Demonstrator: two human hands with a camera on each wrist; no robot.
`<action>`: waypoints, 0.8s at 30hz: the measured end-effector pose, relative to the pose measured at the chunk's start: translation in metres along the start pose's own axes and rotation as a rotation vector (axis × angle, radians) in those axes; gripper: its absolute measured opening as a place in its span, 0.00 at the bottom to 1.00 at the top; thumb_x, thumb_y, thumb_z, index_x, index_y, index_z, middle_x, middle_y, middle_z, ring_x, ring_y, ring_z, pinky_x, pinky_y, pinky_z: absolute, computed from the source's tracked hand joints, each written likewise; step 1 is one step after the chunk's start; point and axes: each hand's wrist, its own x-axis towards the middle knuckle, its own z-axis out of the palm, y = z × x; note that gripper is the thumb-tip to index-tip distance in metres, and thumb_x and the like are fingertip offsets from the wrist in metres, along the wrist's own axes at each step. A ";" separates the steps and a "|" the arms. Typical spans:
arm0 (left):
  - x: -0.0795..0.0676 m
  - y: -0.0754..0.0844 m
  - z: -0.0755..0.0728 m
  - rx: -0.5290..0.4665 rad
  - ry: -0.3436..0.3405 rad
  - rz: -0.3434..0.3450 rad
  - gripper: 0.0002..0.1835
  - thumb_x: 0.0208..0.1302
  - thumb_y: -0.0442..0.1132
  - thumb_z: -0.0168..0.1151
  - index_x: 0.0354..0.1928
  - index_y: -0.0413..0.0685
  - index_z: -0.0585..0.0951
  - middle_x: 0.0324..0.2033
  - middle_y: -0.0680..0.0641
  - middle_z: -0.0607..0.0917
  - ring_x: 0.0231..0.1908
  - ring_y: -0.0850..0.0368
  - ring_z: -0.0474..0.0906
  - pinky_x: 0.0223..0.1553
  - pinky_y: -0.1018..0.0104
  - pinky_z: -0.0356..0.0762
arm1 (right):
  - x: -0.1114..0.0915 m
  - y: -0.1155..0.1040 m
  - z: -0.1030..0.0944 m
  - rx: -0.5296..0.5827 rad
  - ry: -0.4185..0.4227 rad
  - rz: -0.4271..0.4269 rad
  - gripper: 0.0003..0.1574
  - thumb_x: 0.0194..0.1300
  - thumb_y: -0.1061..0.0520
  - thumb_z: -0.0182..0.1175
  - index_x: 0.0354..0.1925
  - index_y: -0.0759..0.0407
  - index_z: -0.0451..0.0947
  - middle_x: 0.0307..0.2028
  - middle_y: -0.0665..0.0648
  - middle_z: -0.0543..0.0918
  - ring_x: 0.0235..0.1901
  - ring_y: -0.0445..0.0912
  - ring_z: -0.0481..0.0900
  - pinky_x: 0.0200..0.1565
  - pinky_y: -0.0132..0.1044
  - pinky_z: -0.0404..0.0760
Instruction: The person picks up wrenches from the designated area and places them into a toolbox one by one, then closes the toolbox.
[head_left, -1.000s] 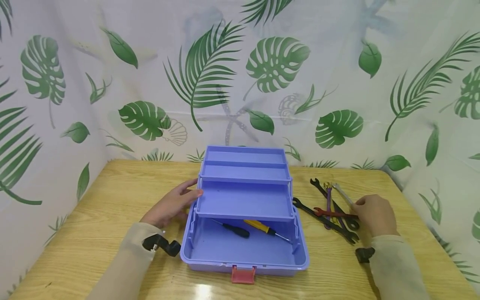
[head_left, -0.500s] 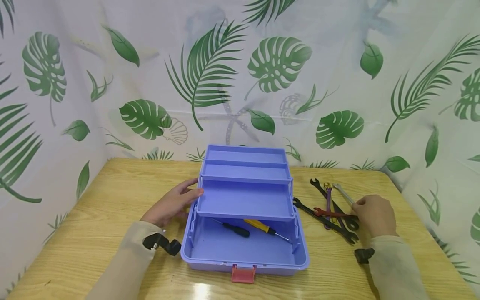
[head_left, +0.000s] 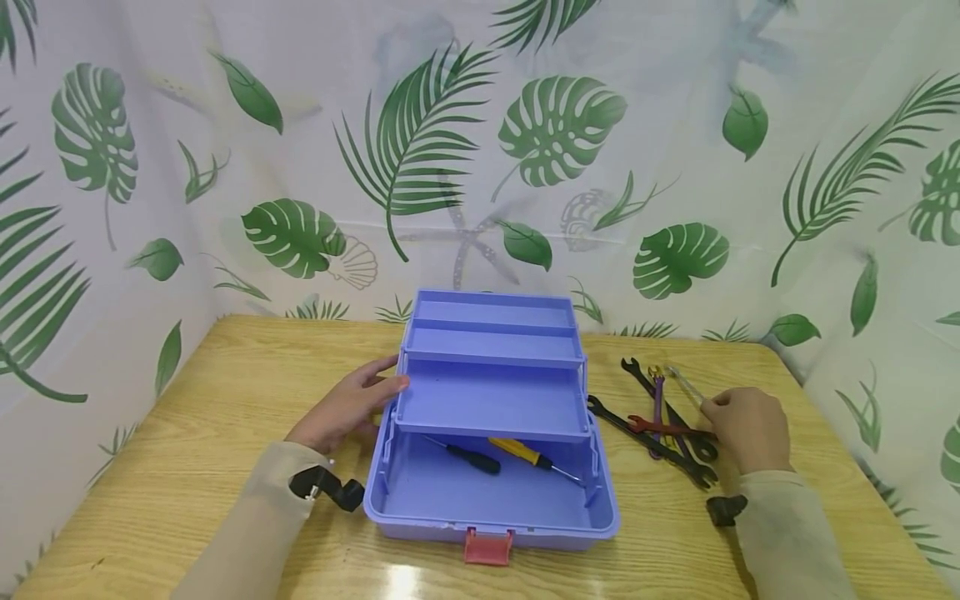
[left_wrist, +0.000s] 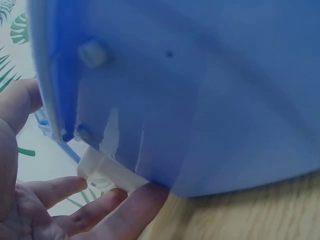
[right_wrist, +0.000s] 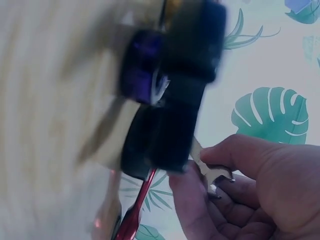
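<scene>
A light blue-violet toolbox (head_left: 491,500) stands with its tiered trays raised. My left hand (head_left: 348,408) rests on its left side in the head view, thumb at the edge of the lower tray (head_left: 491,398). Fairly straight fingers (left_wrist: 135,212) touch the side in the left wrist view. At the right, my right hand (head_left: 750,429) pinches a silver open-end wrench (head_left: 686,383) by its near end. Beside it lies a crossed pile of wrenches: black (head_left: 622,422), purple (head_left: 657,400) and red (head_left: 647,425). A blurred dark shape fills the middle of the right wrist view.
Inside the toolbox's bottom lie a black-handled screwdriver (head_left: 472,458) and a yellow-handled screwdriver (head_left: 517,451). A red latch (head_left: 487,547) hangs at its front. The wooden table (head_left: 247,375) meets a leaf-patterned cloth (head_left: 465,167) at the back and sides.
The silver wrench's far end has turned slightly, and its visible face looks narrower. The right hand has shifted very slightly left, and the left hand stays at the toolbox.
</scene>
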 end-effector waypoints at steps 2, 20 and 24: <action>0.000 0.000 0.002 0.000 0.004 0.004 0.43 0.72 0.56 0.65 0.81 0.53 0.58 0.68 0.32 0.72 0.61 0.36 0.79 0.45 0.45 0.88 | 0.000 0.000 0.000 0.007 0.000 0.004 0.21 0.70 0.55 0.59 0.41 0.74 0.87 0.34 0.69 0.89 0.30 0.61 0.84 0.32 0.56 0.84; 0.003 -0.002 0.017 -0.010 0.035 0.015 0.43 0.70 0.61 0.65 0.80 0.57 0.61 0.67 0.36 0.75 0.59 0.38 0.81 0.47 0.45 0.87 | 0.003 0.007 -0.005 0.006 -0.096 -0.010 0.18 0.72 0.56 0.60 0.39 0.72 0.88 0.32 0.67 0.88 0.32 0.60 0.82 0.35 0.56 0.82; 0.003 -0.003 0.017 -0.012 0.032 0.019 0.43 0.70 0.60 0.65 0.81 0.57 0.61 0.66 0.35 0.75 0.58 0.39 0.81 0.47 0.45 0.87 | 0.002 0.006 -0.005 0.001 -0.041 -0.020 0.18 0.71 0.57 0.60 0.39 0.73 0.87 0.28 0.64 0.87 0.29 0.59 0.82 0.33 0.55 0.82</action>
